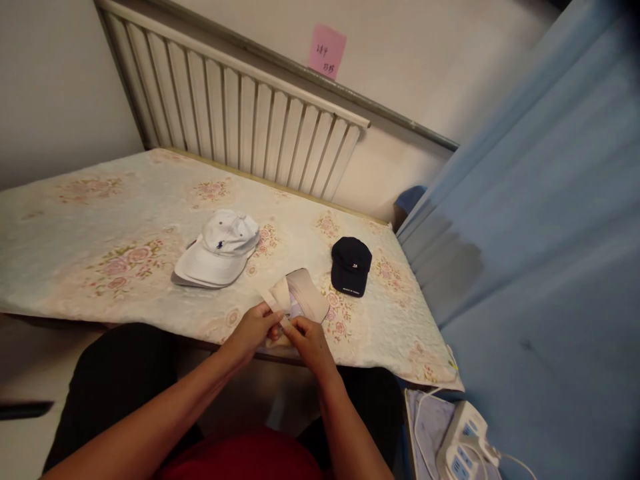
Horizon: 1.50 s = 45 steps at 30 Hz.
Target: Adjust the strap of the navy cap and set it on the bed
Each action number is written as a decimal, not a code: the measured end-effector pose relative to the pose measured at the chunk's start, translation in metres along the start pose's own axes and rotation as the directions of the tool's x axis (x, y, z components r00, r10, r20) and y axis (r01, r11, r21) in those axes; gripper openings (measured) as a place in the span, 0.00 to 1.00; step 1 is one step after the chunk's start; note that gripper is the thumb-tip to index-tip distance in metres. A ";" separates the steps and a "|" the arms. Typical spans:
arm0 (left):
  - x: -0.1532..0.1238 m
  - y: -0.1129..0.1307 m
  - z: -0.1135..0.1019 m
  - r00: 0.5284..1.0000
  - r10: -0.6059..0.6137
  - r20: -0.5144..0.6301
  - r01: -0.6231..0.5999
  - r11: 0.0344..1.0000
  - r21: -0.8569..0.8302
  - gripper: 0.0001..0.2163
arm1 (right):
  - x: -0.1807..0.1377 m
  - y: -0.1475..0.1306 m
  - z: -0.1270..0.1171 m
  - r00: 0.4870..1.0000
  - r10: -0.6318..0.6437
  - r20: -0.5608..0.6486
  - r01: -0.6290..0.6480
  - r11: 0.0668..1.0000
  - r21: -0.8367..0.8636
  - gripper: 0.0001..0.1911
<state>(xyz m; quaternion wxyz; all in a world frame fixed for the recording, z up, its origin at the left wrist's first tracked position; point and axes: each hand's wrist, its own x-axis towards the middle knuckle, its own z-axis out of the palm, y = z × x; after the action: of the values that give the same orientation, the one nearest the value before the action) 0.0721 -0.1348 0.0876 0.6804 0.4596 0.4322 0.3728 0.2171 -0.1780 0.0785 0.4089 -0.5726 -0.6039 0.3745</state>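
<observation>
A pale beige cap [314, 297] lies at the table's front edge with its brim pointing away from me. My left hand [254, 328] is closed on the strap side of this cap, fingers pinched. Close beside it, my right hand [311, 341] pinches the cap's strap near the same spot. The fingertips nearly meet, and the buckle area between them is too small to make out. To the left rests a white cap [225, 241] with a small dark logo, another brim showing under it. A dark navy cap [351, 265] sits to the right, brim toward me.
The table [150, 300] has a floral padded cover. Behind it stands a white radiator [240, 117], with a pink note [327, 51] on the wall. A blue curtain [540, 267] hangs along the right. A power strip [463, 440] with white cables lies at the lower right.
</observation>
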 end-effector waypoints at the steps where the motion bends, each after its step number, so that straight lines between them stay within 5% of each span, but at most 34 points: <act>1: 0.002 0.001 -0.003 1.000 0.011 -0.007 -0.011 1.000 -0.001 0.13 | -0.001 0.001 0.000 1.000 -0.002 0.000 0.002 1.000 -0.023 0.09; 9: 0.007 0.009 -0.018 0.992 0.085 -0.089 -0.080 0.995 0.057 0.13 | -0.006 0.018 0.000 0.999 0.024 -0.036 -0.029 0.990 -0.142 0.09; 17: -0.013 0.023 -0.011 0.998 -0.035 -0.043 0.050 0.909 0.413 0.13 | -0.007 0.003 0.009 0.996 -0.026 -0.080 0.011 0.984 -0.179 0.08; 22: -0.016 0.030 -0.016 0.993 0.108 -0.042 -0.065 0.820 0.569 0.11 | -0.008 -0.001 0.018 0.992 -0.038 -0.117 0.014 0.979 -0.205 0.10; 27: -0.010 0.032 -0.024 0.982 0.154 -0.107 -0.066 0.818 0.571 0.17 | -0.009 0.003 0.024 0.992 -0.102 -0.070 0.075 0.947 -0.313 0.09; 37: 0.011 0.035 -0.055 0.946 0.288 -0.151 -0.176 0.845 0.505 0.11 | -0.012 0.037 0.025 0.990 -0.139 -0.012 0.098 0.755 -0.649 0.10; 42: 0.016 0.033 -0.052 0.922 0.262 -0.285 -0.092 0.865 0.494 0.13 | -0.009 0.033 0.034 0.989 -0.146 -0.025 0.089 0.717 -0.691 0.11; 45: 0.011 0.024 -0.046 0.862 0.331 -0.384 -0.083 0.839 0.537 0.18 | -0.006 0.027 0.039 0.989 -0.141 -0.045 0.070 0.715 -0.695 0.11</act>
<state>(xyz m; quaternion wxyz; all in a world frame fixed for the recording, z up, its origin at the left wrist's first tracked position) 0.0303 -0.1038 0.0979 0.3680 0.5637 0.6094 0.4187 0.1914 -0.1821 0.0379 0.2148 -0.6653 -0.7115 0.0705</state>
